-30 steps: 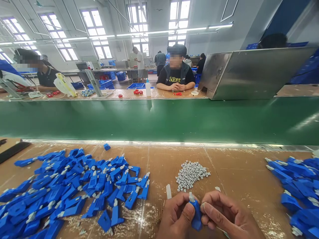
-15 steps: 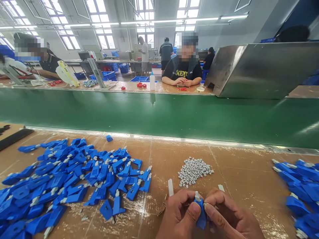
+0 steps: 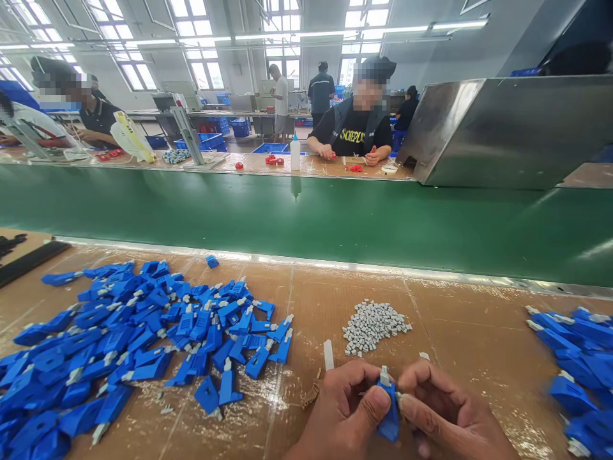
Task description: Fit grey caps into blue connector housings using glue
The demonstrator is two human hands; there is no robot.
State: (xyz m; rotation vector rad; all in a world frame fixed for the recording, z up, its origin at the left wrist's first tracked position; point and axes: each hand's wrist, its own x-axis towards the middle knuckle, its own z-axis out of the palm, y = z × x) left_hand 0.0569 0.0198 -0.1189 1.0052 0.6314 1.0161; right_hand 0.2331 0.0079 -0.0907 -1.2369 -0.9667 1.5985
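My left hand (image 3: 343,409) grips a blue plastic part (image 3: 391,409) low in the view, and the part's white-grey tip (image 3: 384,375) points upward. My right hand (image 3: 443,406) is at the part's right side, with a small grey piece (image 3: 399,397) pinched at its fingertips against the part. A heap of small grey pieces (image 3: 371,326) lies just beyond my hands. A white strip (image 3: 328,354) stands near my left hand. Large scattered piles of blue parts lie at left (image 3: 143,338) and right (image 3: 575,358).
The brown-covered workbench (image 3: 306,287) ends at a green conveyor belt (image 3: 287,217). Beyond it are a steel hood (image 3: 507,134), a seated co-worker (image 3: 357,128), a white bottle (image 3: 295,153) and red parts (image 3: 355,168). A black bar (image 3: 29,262) lies at far left.
The view has tilted and shifted slightly. My hands still hold the blue part, now turned a little. The co-worker's clasped hands have moved apart.
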